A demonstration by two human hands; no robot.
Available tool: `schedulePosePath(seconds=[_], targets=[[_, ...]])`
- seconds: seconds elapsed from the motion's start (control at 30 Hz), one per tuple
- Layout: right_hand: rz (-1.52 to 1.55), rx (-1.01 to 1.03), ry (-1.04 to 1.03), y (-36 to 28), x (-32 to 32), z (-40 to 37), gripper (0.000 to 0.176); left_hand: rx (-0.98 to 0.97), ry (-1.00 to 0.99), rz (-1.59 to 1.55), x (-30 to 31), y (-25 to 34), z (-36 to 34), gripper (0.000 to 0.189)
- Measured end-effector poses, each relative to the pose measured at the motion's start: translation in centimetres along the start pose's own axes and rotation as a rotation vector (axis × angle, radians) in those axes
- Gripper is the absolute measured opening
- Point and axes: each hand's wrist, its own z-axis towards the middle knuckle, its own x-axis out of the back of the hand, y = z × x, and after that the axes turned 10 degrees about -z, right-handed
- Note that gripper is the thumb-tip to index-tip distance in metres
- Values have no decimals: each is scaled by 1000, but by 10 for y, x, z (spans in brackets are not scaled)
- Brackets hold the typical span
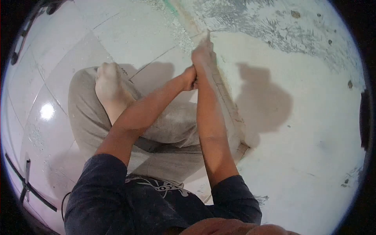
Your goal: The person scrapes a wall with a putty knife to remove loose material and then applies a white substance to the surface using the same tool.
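My right hand (pixel 203 55) is closed round something I cannot make out, at the seam where the tiled floor (pixel 149 47) meets the pale wall (pixel 305 113). A thin tip shows just above its fingers. Close below it, my left hand (pixel 189 79) is closed beside my right wrist, and what it holds, if anything, is hidden. A narrow strip of tile edge (pixel 225 94) runs along the foot of the wall under my right forearm. White crumbs of debris (pixel 180 35) lie on the floor beyond my hands.
My crossed legs and bare foot (pixel 109 84) rest on the floor at left. Rough grey patches (pixel 270 27) mark the upper wall. Dark crossed bars (pixel 26 183) stand at the lower left, near a thin cable (pixel 62 203). More crumbs lie on the left tiles.
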Motion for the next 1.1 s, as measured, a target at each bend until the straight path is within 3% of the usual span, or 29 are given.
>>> schedulePosePath(seconds=[0.07,0.13,0.2,0.33,0.43,0.57,0.6,0.67,0.73,0.8,0.87,0.9,0.97,1.03,1.07,1.1], targets=[[-166,67,-6,23,-9,7,57,101,-15,194,3,-8,7,42],[-332,104,-19,38,-17,10,50,85,-48,218,-4,-10,9,42],[60,-153,62,24,7,0,57,56,-83,291,-9,-20,6,44],[-44,-245,-20,19,1,6,59,124,-57,247,-9,-8,2,48],[-100,-156,128,8,-14,15,66,114,-32,180,-5,3,-3,51],[-151,-111,49,13,-33,26,70,42,6,113,4,3,3,55],[-104,-61,25,41,-68,39,54,23,63,205,9,3,7,56],[-56,-14,17,38,-55,29,39,0,109,307,11,-3,11,57],[195,-315,127,20,-18,8,40,-15,187,552,5,-2,15,56],[86,-272,145,14,-12,12,39,56,180,431,-10,5,7,54],[91,-235,9,9,4,7,38,89,41,267,-12,-2,4,52],[17,-139,153,16,-9,10,37,67,-38,186,-10,-3,0,50],[-36,-101,125,24,-21,15,37,78,-37,192,-8,1,-4,50],[27,-161,246,24,-47,33,40,80,32,278,-7,16,-1,48],[27,-170,227,17,-48,47,40,95,46,271,-10,22,7,48],[18,-99,54,9,-38,59,40,49,115,116,-15,25,21,50]])
